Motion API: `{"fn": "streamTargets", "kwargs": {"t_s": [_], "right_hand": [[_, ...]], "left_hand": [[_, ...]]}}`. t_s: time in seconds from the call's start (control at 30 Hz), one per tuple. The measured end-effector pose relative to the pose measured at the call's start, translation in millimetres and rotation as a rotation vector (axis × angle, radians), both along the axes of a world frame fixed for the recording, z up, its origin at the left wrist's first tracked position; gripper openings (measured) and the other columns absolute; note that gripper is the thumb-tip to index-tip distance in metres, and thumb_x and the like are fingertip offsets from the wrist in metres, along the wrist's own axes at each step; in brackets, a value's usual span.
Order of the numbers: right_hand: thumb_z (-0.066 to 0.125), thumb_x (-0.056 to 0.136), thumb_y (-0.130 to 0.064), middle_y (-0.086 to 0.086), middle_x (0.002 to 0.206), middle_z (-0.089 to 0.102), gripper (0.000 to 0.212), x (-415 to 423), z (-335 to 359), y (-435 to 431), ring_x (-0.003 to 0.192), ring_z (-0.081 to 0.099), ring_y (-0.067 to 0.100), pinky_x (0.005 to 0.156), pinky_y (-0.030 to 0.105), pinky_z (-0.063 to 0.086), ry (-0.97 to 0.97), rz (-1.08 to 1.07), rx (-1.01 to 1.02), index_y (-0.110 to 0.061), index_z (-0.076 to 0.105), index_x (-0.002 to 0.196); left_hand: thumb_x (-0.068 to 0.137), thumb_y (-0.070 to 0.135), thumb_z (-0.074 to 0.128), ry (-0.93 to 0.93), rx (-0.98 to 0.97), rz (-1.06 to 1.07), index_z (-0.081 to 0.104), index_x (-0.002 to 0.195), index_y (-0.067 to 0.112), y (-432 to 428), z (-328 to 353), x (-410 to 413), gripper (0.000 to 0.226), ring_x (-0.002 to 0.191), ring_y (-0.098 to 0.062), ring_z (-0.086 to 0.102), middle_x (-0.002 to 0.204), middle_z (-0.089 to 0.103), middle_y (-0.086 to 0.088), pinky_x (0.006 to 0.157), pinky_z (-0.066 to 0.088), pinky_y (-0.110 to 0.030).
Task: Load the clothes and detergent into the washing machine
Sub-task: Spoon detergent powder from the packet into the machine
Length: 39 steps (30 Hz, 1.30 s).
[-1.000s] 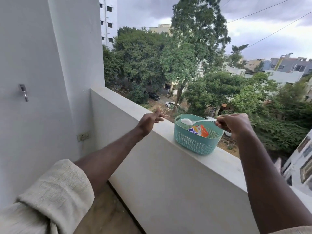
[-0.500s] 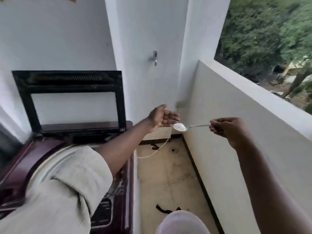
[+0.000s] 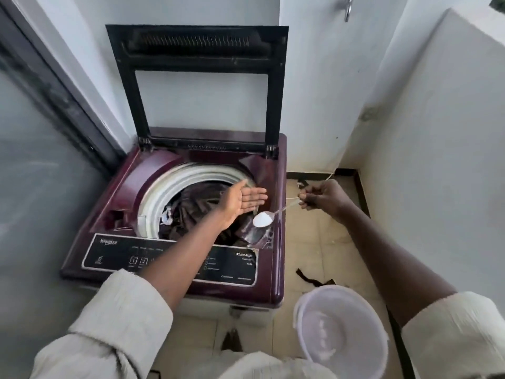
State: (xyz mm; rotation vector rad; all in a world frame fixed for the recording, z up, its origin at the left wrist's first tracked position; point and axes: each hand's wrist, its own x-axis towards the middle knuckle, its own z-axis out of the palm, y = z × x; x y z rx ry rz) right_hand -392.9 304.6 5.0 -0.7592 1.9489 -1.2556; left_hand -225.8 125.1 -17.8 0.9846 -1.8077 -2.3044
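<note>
You have swung from the balcony wall to the washing machine (image 3: pixel 175 214), bringing the spoon (image 3: pixel 266 218) of white detergent (image 3: pixel 261 219) over the drum's right rim. Your right hand (image 3: pixel 322 196) pinches the handle; your left hand (image 3: pixel 243 199) hovers open, palm up, beside the bowl. Dark clothes (image 3: pixel 196 212) already fill the drum beneath the raised lid (image 3: pixel 199 77). By the look of it, only tipping the powder in remains. An empty-looking basin (image 3: pixel 341 332) sits on the floor.
</note>
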Motion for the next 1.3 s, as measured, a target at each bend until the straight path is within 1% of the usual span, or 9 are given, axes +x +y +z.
{"fn": "streamTargets", "kwargs": {"t_s": [0.13,0.37,0.57,0.73,0.87,0.97,1.07,1.2,1.3], "right_hand": [[0.064,0.086,0.002,0.015,0.071,0.066,0.011,-1,3,-27,0.057,0.064,0.013,0.056,0.017,0.056,0.196,0.132,0.079,0.011,0.067,0.091],[0.066,0.084,-0.004,0.009,0.084,0.074,0.010,31,16,-56,0.067,0.065,0.013,0.069,0.029,0.055,0.814,0.521,0.129,-0.004,0.075,0.088],[0.048,0.098,-0.011,0.016,0.112,0.067,0.028,88,-1,-21,0.093,0.067,0.028,0.077,0.030,0.055,1.177,0.907,0.144,-0.003,0.059,0.123],[0.057,0.091,-0.005,0.013,0.091,0.075,0.018,75,3,10,0.077,0.071,0.023,0.067,0.034,0.058,0.874,0.234,-0.020,-0.004,0.072,0.100],[0.063,0.086,0.002,0.020,0.078,0.070,0.007,52,11,54,0.058,0.064,0.015,0.055,0.023,0.052,0.153,-0.379,-0.064,0.004,0.068,0.091],[0.060,0.087,0.007,0.012,0.066,0.063,0.005,23,45,113,0.047,0.060,0.007,0.048,0.018,0.048,-0.073,-0.582,-0.249,0.004,0.062,0.091],[0.056,0.089,0.009,0.007,0.061,0.058,0.014,-14,99,195,0.043,0.058,0.006,0.046,0.017,0.046,-0.007,-0.759,-0.387,-0.004,0.060,0.085],[0.057,0.088,0.006,0.009,0.060,0.062,0.020,-50,181,316,0.044,0.059,0.008,0.046,0.017,0.046,0.211,-1.001,-0.478,-0.011,0.062,0.080],[0.059,0.086,0.007,0.003,0.054,0.067,0.018,-67,229,409,0.043,0.060,0.008,0.045,0.017,0.049,0.397,-1.206,-0.537,-0.010,0.063,0.081]], "left_hand": [[0.103,0.038,0.016,-0.002,0.027,0.034,0.061,0.124,0.000,2,-17,10,0.062,0.119,-0.027,0.060,0.127,0.063,-0.019,0.094,0.046,-0.029],[0.104,0.037,0.018,-0.028,0.016,0.083,0.059,0.127,0.000,6,-36,15,0.061,0.124,-0.028,0.056,0.130,0.061,-0.019,0.108,0.038,-0.037],[0.104,0.038,0.018,-0.050,-0.009,0.093,0.060,0.125,-0.001,7,-45,20,0.061,0.120,-0.025,0.059,0.127,0.063,-0.019,0.103,0.042,-0.032],[0.103,0.039,0.020,-0.013,-0.016,0.130,0.060,0.124,-0.002,11,-29,15,0.061,0.118,-0.026,0.060,0.127,0.063,-0.022,0.098,0.045,-0.030],[0.102,0.045,0.021,0.059,-0.012,0.116,0.058,0.128,0.001,31,4,-19,0.063,0.121,-0.027,0.058,0.130,0.061,-0.019,0.101,0.043,-0.034],[0.099,0.055,0.020,0.147,0.008,-0.020,0.058,0.127,0.006,71,38,-81,0.068,0.110,-0.024,0.062,0.127,0.063,-0.014,0.084,0.045,-0.031],[0.096,0.060,0.021,0.289,0.117,-0.202,0.061,0.118,0.008,148,86,-157,0.069,0.103,-0.021,0.064,0.124,0.062,-0.018,0.083,0.045,-0.032],[0.097,0.060,0.019,0.427,0.120,-0.440,0.058,0.123,0.011,275,161,-240,0.068,0.123,-0.027,0.056,0.134,0.058,-0.016,0.106,0.036,-0.044],[0.095,0.064,0.015,0.514,0.035,-0.637,0.058,0.126,0.019,370,212,-280,0.069,0.112,-0.019,0.060,0.134,0.059,-0.007,0.097,0.042,-0.037]]}}
